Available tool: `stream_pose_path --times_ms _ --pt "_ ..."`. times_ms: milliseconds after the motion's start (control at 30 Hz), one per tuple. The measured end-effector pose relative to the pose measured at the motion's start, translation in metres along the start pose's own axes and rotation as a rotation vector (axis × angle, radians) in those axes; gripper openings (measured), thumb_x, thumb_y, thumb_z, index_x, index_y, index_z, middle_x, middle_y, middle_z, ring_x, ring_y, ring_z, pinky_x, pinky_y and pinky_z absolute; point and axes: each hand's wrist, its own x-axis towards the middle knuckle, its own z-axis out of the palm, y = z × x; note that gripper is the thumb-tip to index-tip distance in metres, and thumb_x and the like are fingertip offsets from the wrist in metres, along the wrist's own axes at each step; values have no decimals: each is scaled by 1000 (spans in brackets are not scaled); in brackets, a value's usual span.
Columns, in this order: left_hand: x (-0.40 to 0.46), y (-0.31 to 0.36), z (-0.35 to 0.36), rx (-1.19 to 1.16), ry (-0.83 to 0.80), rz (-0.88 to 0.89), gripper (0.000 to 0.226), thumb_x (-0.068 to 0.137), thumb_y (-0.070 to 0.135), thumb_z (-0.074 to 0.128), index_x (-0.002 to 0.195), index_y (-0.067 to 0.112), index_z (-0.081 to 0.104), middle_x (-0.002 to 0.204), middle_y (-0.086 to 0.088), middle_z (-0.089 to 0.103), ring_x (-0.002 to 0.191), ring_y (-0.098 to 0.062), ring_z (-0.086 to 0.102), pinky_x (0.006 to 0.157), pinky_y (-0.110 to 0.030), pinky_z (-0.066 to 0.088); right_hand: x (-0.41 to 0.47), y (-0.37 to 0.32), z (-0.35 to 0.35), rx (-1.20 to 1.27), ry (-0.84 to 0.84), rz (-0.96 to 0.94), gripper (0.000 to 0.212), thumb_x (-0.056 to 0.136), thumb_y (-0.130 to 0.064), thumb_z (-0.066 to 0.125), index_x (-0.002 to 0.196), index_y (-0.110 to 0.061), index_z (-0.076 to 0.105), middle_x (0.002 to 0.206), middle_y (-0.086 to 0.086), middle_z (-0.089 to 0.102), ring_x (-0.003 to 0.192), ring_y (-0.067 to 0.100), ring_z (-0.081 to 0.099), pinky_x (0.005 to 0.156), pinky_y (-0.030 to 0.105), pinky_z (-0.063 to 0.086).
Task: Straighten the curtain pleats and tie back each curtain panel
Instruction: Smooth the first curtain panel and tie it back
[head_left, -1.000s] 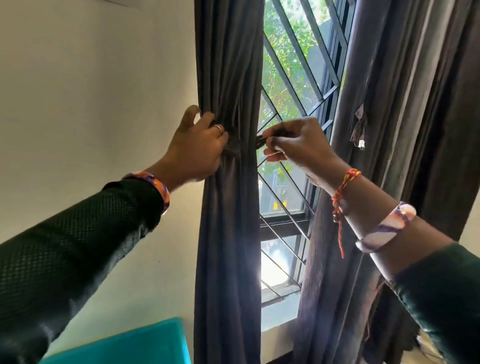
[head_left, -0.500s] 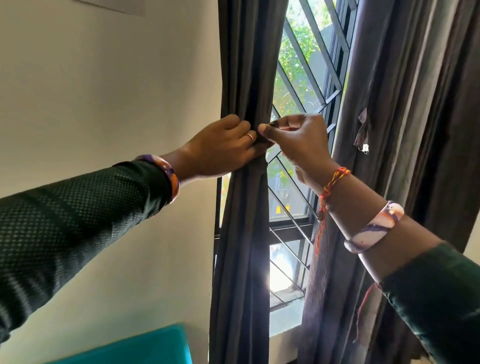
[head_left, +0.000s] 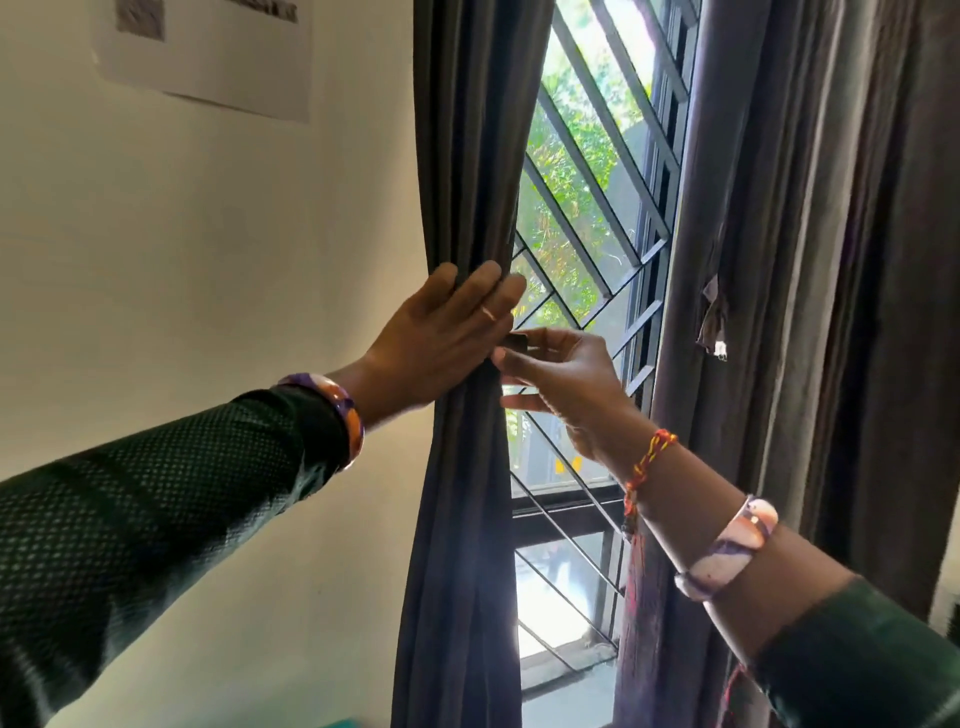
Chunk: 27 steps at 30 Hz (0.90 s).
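Note:
The left curtain panel (head_left: 467, 130) is dark grey and gathered into a narrow bunch beside the window. My left hand (head_left: 441, 338) lies flat against the bunch at its pinched waist, fingers extended and pressing the folds. My right hand (head_left: 561, 379) is just right of the bunch, pinching the dark end of a tie-back strap (head_left: 516, 343) between thumb and fingers. The right curtain panel (head_left: 810, 312) hangs loose in broad folds, with a small dark tab (head_left: 712, 322) dangling on its inner edge.
A window with a black diagonal metal grille (head_left: 597, 208) lies between the panels, with greenery outside. A cream wall (head_left: 208, 260) on the left carries a paper sheet (head_left: 208, 47). Green sleeves and bangles cover both my forearms.
My left hand has opened from a grip around the bunch to a flat press on it. My right hand has dropped slightly, still on the strap end. The view has tilted upward.

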Motion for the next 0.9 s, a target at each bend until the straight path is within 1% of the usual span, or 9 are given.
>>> stream_pose_path --times_ms 67,133,267,333,467,567,633,767,900 --pt "2 -4 -5 27 -45 45 30 92 7 29 94 15 58 112 -6 63 106 -25 54 88 -36 32 2 1 1 -34 57 -56 7 80 -2 69 77 -7 64 72 8 63 63 15 62 58 26 54" --pt "8 -10 -18 44 -95 93 24 88 9 35 82 17 57 87 -4 65 86 -22 60 81 -34 32 3 0 0 -73 100 -115 11 78 -2 71 73 -10 66 73 11 66 69 20 62 63 32 54" --pt "21 -21 -40 -27 -174 49 43 93 6 20 76 16 58 58 -2 55 54 -22 52 57 -28 38 4 -7 -2 -156 92 -340 21 79 -4 69 73 -24 65 76 0 67 74 10 61 77 34 51" --pt "25 -22 -51 -83 -180 7 53 97 7 10 83 11 61 58 -4 59 50 -23 53 49 -25 38 1 -12 -5 -208 48 -439 21 81 -9 65 75 -29 59 75 -9 64 74 3 61 77 29 50" --pt "40 -20 -78 -193 -198 -46 21 89 12 28 94 6 48 69 -9 66 54 -25 58 44 -25 42 -9 -27 -19 -313 18 -537 25 88 -8 58 78 -31 54 72 -19 59 68 -11 58 74 25 51" --pt "56 -14 -97 -204 -217 -111 25 93 13 23 93 6 47 72 -10 63 57 -24 57 44 -26 45 -15 -43 -32 -382 -14 -571 6 89 -15 55 88 -18 61 75 -8 63 74 5 62 76 33 51" --pt "66 -9 -109 -184 -222 -135 25 93 12 24 93 6 48 73 -10 62 57 -23 56 45 -27 46 -20 -55 -43 -391 -49 -567 10 90 -18 53 90 -14 62 76 -2 64 77 18 65 76 36 53" --pt "84 -8 -133 -143 -275 -172 20 88 16 31 94 6 47 72 -10 62 56 -23 56 46 -26 47 -35 -77 -53 -369 -122 -486 21 89 -21 48 84 -4 59 71 5 62 73 26 61 78 49 53" --pt "101 -13 -158 -106 -258 -213 26 86 20 34 104 3 44 71 -11 63 53 -23 56 46 -26 47 -49 -106 -55 -261 -181 -375 23 92 -14 49 71 -14 58 53 -2 55 47 7 52 56 23 43"
